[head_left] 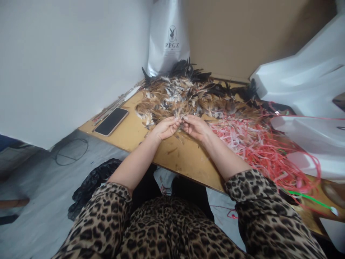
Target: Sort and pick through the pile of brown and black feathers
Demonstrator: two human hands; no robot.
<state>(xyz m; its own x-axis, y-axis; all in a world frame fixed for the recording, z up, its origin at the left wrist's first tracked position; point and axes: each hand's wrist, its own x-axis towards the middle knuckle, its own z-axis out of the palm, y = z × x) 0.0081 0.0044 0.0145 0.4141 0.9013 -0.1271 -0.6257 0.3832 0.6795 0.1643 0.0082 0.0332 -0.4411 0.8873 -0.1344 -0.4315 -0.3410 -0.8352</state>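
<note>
The left hand (165, 128) and the right hand (196, 127) meet fingertip to fingertip. Both are curled up tight and pinch some small feathers (180, 122) between them. The big feather pile (185, 95) lies just past the fingers, on the wooden table (183, 162). Red and pink strips (253, 144) sit beside the right hand. A phone (111, 121) lies out past the left hand.
</note>
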